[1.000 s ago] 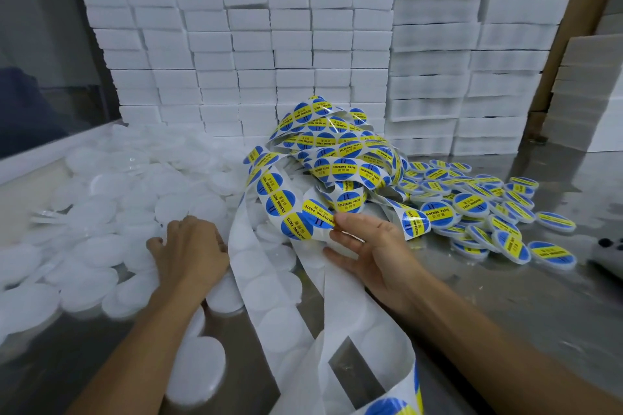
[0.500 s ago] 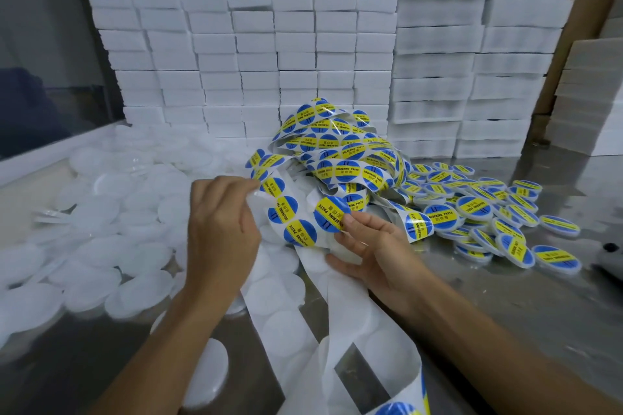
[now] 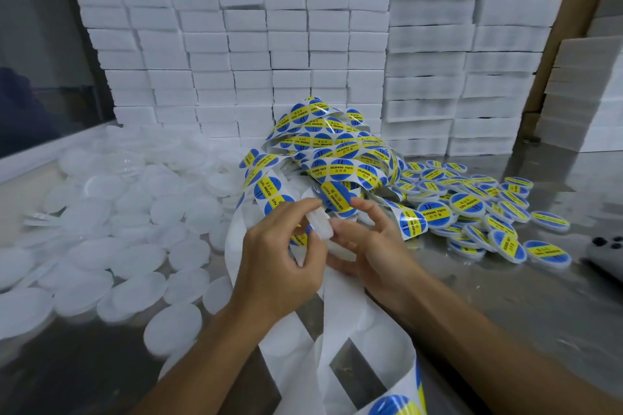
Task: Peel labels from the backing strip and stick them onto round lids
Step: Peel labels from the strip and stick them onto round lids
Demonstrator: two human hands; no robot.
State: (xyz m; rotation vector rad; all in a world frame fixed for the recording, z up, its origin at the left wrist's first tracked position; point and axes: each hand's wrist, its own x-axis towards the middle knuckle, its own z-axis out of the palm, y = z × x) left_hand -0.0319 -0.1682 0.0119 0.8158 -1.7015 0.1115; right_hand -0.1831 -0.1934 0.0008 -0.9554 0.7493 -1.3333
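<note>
A heap of labelled lids (image 3: 472, 209) lies to the right and far more bare lids (image 3: 111, 229) wait left — the left hand (image 3: 279, 256) grips one lid (image 3: 320, 226) while the right hand (image 3: 367, 242) pinches a label (image 3: 337, 195) beside it — much strip (image 3: 337, 152) remains.

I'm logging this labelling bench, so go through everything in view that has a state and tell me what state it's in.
left hand: fingers curled, pinching a white lid.
right hand: fingers by a peeled label; grip unclear.
backing strip: emptied, trailing toward the camera.
label strip: tangled heap, labels still on.
plain lids: unlabelled, spread on the left.
labelled lids: finished, piled on the right.
foam blocks: stacked at the back.
</note>
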